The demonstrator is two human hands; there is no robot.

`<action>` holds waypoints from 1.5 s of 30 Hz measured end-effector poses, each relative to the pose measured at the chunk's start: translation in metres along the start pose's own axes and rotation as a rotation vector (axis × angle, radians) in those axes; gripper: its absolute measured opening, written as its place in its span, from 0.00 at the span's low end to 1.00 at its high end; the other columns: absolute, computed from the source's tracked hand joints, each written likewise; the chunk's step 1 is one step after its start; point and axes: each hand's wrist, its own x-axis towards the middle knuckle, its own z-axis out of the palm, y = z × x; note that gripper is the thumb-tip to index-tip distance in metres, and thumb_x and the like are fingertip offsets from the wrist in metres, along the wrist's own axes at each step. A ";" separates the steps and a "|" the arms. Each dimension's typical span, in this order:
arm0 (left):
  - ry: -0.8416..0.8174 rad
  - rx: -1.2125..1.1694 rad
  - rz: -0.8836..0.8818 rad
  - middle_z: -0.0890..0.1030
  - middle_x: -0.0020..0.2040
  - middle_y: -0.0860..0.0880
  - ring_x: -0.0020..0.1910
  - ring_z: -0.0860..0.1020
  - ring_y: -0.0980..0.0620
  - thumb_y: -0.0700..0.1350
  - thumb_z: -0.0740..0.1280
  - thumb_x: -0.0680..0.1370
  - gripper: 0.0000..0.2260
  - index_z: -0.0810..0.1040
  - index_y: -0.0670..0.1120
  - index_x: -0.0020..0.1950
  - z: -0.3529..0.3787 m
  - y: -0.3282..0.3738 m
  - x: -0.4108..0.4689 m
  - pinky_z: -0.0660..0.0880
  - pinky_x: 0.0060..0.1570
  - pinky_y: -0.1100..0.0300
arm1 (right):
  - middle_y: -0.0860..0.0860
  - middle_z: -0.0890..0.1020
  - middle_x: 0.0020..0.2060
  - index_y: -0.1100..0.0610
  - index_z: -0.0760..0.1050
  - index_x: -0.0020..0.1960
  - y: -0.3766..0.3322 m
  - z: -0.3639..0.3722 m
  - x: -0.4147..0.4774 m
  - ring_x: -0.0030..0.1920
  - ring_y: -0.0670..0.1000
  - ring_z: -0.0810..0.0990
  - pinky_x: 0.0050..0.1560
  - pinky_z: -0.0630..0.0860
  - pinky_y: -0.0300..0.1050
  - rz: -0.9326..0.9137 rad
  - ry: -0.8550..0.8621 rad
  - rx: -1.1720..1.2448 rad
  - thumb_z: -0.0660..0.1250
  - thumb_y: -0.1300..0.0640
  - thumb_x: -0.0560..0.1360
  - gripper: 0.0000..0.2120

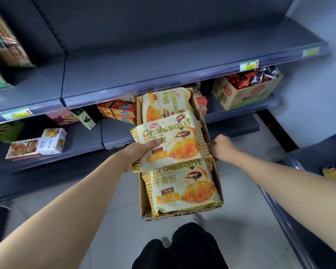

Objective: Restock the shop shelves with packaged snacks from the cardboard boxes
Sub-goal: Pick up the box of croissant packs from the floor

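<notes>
Croissant packet point(175, 140), long axis left-right, across cardboard box point(143, 199), in pinch of left fingers point(155, 141); right fingers point(214, 146) around its right wall

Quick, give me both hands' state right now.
Left hand: holds a croissant packet, thumb on top.
Right hand: holds the cardboard box by its right wall.

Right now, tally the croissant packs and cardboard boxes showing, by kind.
Croissant packs: 3, one gripped by the left hand.
Cardboard boxes: 2, one gripped by the right hand, one on the shelf.
Total: 5.
</notes>
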 end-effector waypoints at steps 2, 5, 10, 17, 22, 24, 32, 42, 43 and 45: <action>0.008 -0.033 -0.008 0.85 0.50 0.47 0.44 0.84 0.49 0.55 0.70 0.72 0.17 0.80 0.47 0.55 0.004 0.002 0.016 0.80 0.47 0.53 | 0.54 0.76 0.29 0.60 0.70 0.29 0.005 -0.001 0.022 0.31 0.53 0.74 0.31 0.68 0.42 -0.001 -0.028 -0.010 0.63 0.53 0.77 0.19; 0.014 -0.059 -0.018 0.84 0.51 0.47 0.46 0.83 0.48 0.55 0.71 0.71 0.17 0.80 0.48 0.55 0.011 0.004 0.036 0.79 0.50 0.51 | 0.53 0.76 0.27 0.59 0.68 0.27 0.015 -0.002 0.049 0.29 0.53 0.74 0.31 0.67 0.42 -0.005 -0.052 -0.031 0.63 0.53 0.77 0.21; 0.036 -0.092 -0.040 0.84 0.51 0.47 0.47 0.83 0.47 0.56 0.72 0.67 0.20 0.79 0.47 0.56 0.016 0.007 0.064 0.79 0.50 0.51 | 0.54 0.76 0.27 0.59 0.69 0.27 0.021 -0.006 0.084 0.30 0.53 0.74 0.33 0.70 0.43 -0.004 -0.098 -0.007 0.63 0.55 0.77 0.21; 0.078 -0.089 -0.043 0.85 0.50 0.48 0.45 0.84 0.49 0.54 0.71 0.71 0.16 0.80 0.48 0.55 0.018 0.007 0.097 0.80 0.44 0.54 | 0.62 0.81 0.35 0.64 0.75 0.33 0.030 -0.001 0.118 0.35 0.59 0.79 0.38 0.78 0.53 0.021 -0.125 0.005 0.64 0.55 0.76 0.17; 0.107 -0.063 -0.078 0.84 0.52 0.46 0.50 0.83 0.45 0.56 0.73 0.67 0.20 0.80 0.48 0.55 0.019 0.007 0.115 0.78 0.54 0.49 | 0.54 0.76 0.29 0.60 0.69 0.29 0.034 0.004 0.138 0.29 0.51 0.73 0.27 0.66 0.40 0.043 -0.138 -0.018 0.63 0.56 0.77 0.18; 0.123 -0.045 -0.073 0.84 0.52 0.47 0.50 0.83 0.46 0.54 0.72 0.70 0.17 0.80 0.48 0.56 0.020 0.007 0.120 0.78 0.54 0.50 | 0.55 0.77 0.30 0.60 0.70 0.30 0.037 0.006 0.145 0.29 0.51 0.74 0.27 0.66 0.39 0.049 -0.151 -0.025 0.63 0.55 0.77 0.18; 0.127 -0.019 -0.111 0.84 0.53 0.47 0.50 0.83 0.46 0.55 0.75 0.67 0.22 0.79 0.47 0.58 0.029 0.016 0.129 0.77 0.56 0.48 | 0.55 0.78 0.30 0.61 0.73 0.31 0.043 0.003 0.150 0.30 0.51 0.75 0.28 0.70 0.39 0.107 -0.155 -0.014 0.63 0.55 0.78 0.18; 0.156 0.016 -0.153 0.85 0.49 0.47 0.48 0.84 0.46 0.58 0.76 0.65 0.25 0.80 0.46 0.56 0.016 0.018 0.115 0.78 0.56 0.47 | 0.60 0.82 0.40 0.63 0.77 0.41 0.032 0.020 0.149 0.40 0.58 0.80 0.41 0.77 0.49 0.115 -0.186 0.044 0.63 0.54 0.75 0.12; 0.159 0.023 -0.157 0.85 0.50 0.47 0.48 0.84 0.45 0.59 0.77 0.62 0.28 0.81 0.46 0.56 0.014 0.018 0.116 0.78 0.56 0.47 | 0.60 0.82 0.41 0.64 0.77 0.42 0.032 0.024 0.149 0.42 0.59 0.81 0.44 0.79 0.51 0.121 -0.173 0.051 0.63 0.53 0.75 0.13; 0.163 0.016 -0.153 0.85 0.50 0.47 0.49 0.84 0.45 0.62 0.79 0.55 0.35 0.81 0.46 0.57 0.012 0.018 0.116 0.77 0.57 0.46 | 0.60 0.82 0.42 0.64 0.78 0.43 0.031 0.026 0.147 0.45 0.60 0.81 0.48 0.80 0.54 0.134 -0.154 0.044 0.62 0.52 0.75 0.14</action>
